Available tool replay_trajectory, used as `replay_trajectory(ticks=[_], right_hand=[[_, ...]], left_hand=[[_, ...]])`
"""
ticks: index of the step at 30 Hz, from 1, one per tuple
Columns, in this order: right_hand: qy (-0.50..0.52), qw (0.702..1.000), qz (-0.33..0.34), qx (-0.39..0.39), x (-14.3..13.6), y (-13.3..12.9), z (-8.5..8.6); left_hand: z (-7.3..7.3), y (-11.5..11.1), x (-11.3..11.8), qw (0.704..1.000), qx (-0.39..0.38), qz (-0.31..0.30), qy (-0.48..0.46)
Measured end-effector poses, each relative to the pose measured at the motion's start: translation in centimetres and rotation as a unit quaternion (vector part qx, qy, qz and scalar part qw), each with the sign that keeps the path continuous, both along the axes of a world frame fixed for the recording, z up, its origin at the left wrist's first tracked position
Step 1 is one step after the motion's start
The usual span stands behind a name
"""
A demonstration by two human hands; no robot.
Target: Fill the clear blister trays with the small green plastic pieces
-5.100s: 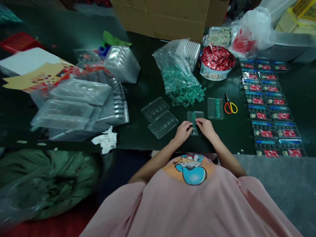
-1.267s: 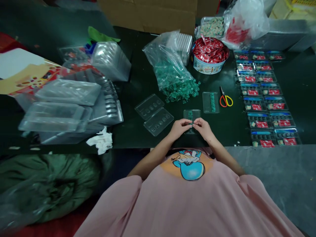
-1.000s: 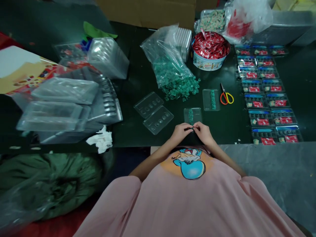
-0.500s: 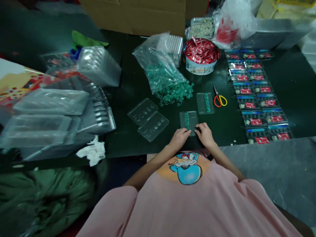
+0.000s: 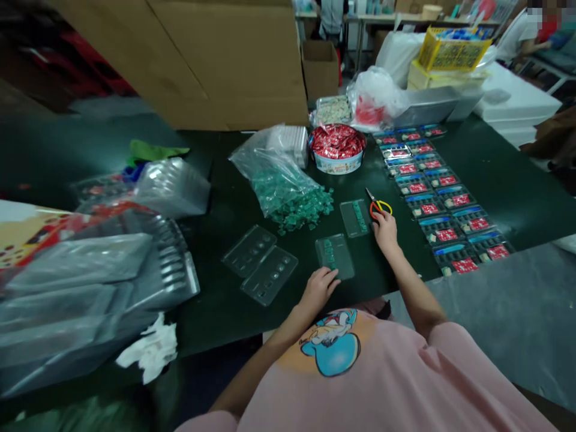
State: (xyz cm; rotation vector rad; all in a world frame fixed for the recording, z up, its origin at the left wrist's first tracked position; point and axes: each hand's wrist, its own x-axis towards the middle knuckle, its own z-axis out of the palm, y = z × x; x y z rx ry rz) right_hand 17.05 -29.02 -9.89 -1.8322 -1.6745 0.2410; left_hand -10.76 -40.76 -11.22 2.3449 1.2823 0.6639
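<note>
My left hand (image 5: 320, 287) lies at the near left edge of a clear plastic tray (image 5: 344, 264), its fingertips touching it and loosely spread. A row of small green translucent pieces (image 5: 330, 253) runs along that tray. My right hand (image 5: 386, 231) is at the scissors (image 5: 379, 207), fingers closed at the red loop; the other loop is yellow and the blades point away from me. Just left of the scissors lies a second clear tray (image 5: 349, 221) with a similar green row. An open, hinged clear blister pack (image 5: 265, 276) rests left of my left hand.
A plastic bag (image 5: 270, 174) spills green pieces (image 5: 301, 207). Behind it stands a round tin (image 5: 338, 163) of red packets. Filled packs (image 5: 443, 210) line the right side. Clear plastic shells (image 5: 90, 282) are stacked left, near a crumpled tissue (image 5: 153, 348). A cardboard box (image 5: 216, 66) blocks the back.
My right hand has left the near tray and moved right and forward to the scissors. My left hand stays by the tray. The view has tilted up, showing more of the room.
</note>
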Motion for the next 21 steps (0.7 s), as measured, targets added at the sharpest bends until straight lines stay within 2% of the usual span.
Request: replay_trajectory(ticks=[2, 5, 8, 11, 13, 16, 18, 21], right_hand=[[-0.022, 0.999, -0.018, -0.03, 1.3, 2.5, -0.6], [-0.053, 0.997, -0.003, -0.05, 2.2, 5.1, -1.5], [-0.072, 0.996, 0.005, -0.049, 2.5, 6.5, -1.9], [-0.057, 0.997, -0.016, -0.052, 2.9, 7.4, -1.8], [-0.002, 0.996, -0.051, -0.068, 3.3, 7.9, -1.4], [0.135, 0.984, -0.085, -0.083, 3.5, 8.7, -0.1], [0.177, 0.981, -0.076, -0.037, 3.0, 9.6, 1.1], [0.13, 0.988, -0.034, 0.073, 1.0, 12.8, 3.4]], left_hand=[[0.1, -0.2, -0.4, 1.0, -0.009, -0.001, -0.001], [0.1, -0.4, -1.1, 0.999, -0.037, -0.005, -0.005], [0.0, -0.3, -1.6, 0.998, -0.068, -0.014, -0.009], [-0.1, 0.0, -1.9, 0.995, -0.096, -0.025, -0.008], [0.0, 0.4, -1.9, 0.993, -0.116, -0.033, -0.005], [0.1, 0.7, -2.1, 0.988, -0.144, -0.051, -0.012], [0.0, 0.9, -2.2, 0.986, -0.154, -0.063, -0.018], [-0.4, 1.2, -2.1, 0.986, -0.149, -0.067, -0.015]])
